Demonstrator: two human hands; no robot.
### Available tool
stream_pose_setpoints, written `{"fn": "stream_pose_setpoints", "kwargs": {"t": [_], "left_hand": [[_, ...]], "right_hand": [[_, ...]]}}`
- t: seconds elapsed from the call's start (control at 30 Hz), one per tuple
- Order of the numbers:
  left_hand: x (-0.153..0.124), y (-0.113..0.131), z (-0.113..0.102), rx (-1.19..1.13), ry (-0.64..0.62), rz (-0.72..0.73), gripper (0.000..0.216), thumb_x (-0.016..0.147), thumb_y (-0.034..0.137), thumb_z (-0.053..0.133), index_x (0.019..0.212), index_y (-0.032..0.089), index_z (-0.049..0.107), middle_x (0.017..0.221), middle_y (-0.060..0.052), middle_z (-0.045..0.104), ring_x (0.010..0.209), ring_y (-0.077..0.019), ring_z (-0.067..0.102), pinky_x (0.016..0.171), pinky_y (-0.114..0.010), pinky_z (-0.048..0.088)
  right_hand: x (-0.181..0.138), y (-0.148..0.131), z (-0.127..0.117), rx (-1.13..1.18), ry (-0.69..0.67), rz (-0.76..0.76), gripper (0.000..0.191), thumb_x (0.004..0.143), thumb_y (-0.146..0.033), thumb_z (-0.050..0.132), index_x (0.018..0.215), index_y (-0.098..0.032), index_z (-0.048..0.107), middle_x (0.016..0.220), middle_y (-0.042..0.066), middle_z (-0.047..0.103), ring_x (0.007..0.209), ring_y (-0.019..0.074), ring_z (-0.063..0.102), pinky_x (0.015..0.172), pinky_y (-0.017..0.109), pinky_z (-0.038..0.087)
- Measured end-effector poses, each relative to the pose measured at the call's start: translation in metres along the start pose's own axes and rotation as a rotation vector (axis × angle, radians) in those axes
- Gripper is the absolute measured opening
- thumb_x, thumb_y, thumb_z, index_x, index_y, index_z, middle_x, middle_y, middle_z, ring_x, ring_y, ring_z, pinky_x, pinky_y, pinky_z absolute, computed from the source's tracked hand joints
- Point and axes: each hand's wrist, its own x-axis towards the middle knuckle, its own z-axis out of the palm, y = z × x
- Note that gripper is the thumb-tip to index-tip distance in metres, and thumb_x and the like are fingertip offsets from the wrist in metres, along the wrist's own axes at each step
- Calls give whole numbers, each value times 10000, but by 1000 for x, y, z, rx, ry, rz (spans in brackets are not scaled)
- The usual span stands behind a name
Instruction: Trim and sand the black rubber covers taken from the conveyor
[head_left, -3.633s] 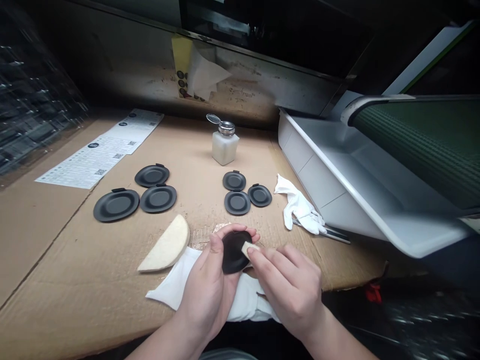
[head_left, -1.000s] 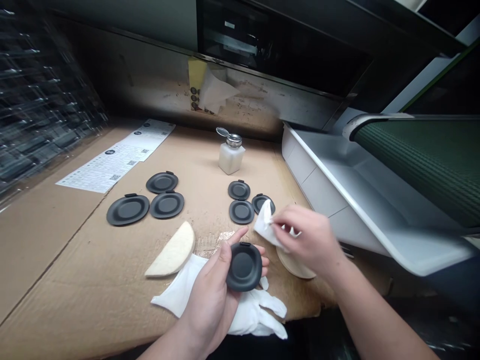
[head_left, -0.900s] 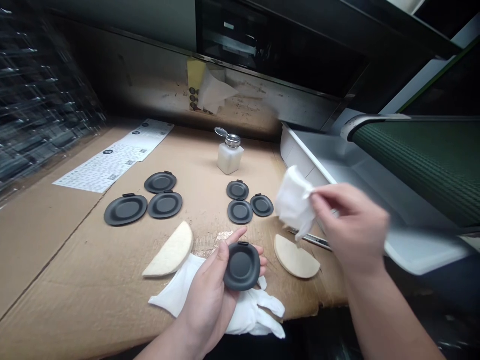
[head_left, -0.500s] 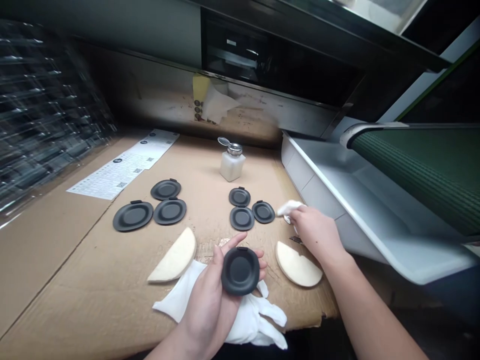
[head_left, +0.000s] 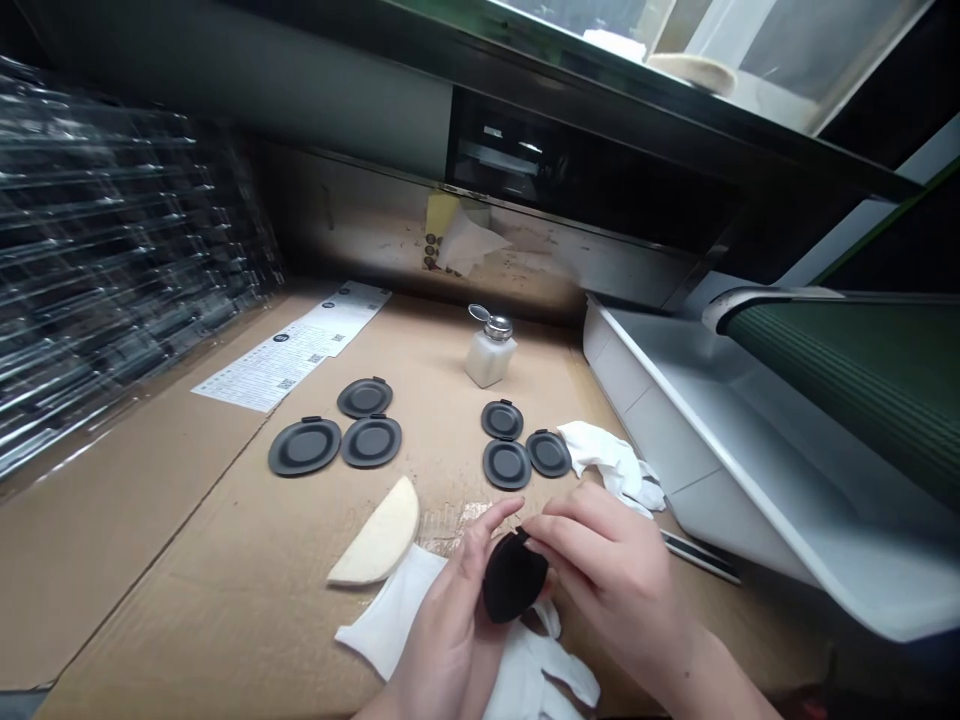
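My left hand cradles a small black lid, rounded with a little tab, tilted up near the table's front edge. At the lid's upper edge, by the tab, the closed fingertips of my right hand grip it. Beneath my hands lies a white cloth glove. Left of them rests a cream half-round pad. Similar black lids lie flat in a left group and a right group. A crumpled white cloth lies beyond my right hand.
A white pump bottle with its cap flipped up stands toward the back. Printed sheets lie at left beside stacked clear plastic trays. A grey-white bin and a green conveyor belt border the right. A dark flat strip lies by the bin.
My right hand has left the white cloth at the right and come to the lid in my left hand. The lid has turned from facing up to tilted. The view has shifted slightly.
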Motion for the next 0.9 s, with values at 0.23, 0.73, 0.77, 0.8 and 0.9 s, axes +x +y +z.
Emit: {"fn": "stream_pose_setpoints", "kwargs": {"t": [0.23, 0.73, 0.77, 0.8, 0.9], "left_hand": [[-6, 0, -6, 224, -120, 4, 419, 711, 417, 650, 1091, 240, 644, 1192, -87, 598, 1121, -287, 505, 937, -370, 391], [2, -4, -12, 813, -136, 162, 478, 603, 225, 758, 1062, 308, 652, 1281, -55, 528, 1301, -266, 312, 1072, -368, 242], [1, -3, -13, 849, -144, 166, 469, 618, 223, 749, 1065, 318, 647, 1277, -49, 530, 1300, -258, 316, 1071, -365, 244], [1, -3, -14, 881, -150, 177, 456, 629, 222, 742, 1063, 324, 645, 1266, -46, 536, 1292, -253, 328, 1070, -364, 247], [1, -3, -14, 956, -163, 204, 424, 652, 231, 726, 1054, 336, 641, 1234, -38, 553, 1264, -243, 368, 1059, -348, 272]], "right_hand": [[-19, 10, -9, 54, 28, 31, 171, 852, -150, 482, 911, -187, 637, 766, 34, 637, 689, 123, 558, 605, 250, 455], [-77, 102, -23, -254, -188, 461, 133, 848, -207, 474, 909, -185, 591, 942, 57, 631, 903, 199, 588, 786, 349, 482], [-78, 98, -24, -248, -165, 469, 148, 863, -217, 455, 947, -182, 571, 958, 62, 629, 910, 196, 589, 786, 343, 482], [-78, 94, -27, -237, -132, 474, 161, 876, -228, 438, 982, -184, 552, 969, 63, 628, 908, 189, 593, 777, 329, 485], [-75, 70, -41, -162, -26, 388, 166, 888, -221, 428, 1024, -207, 523, 957, 45, 630, 873, 157, 602, 744, 275, 485]]}}
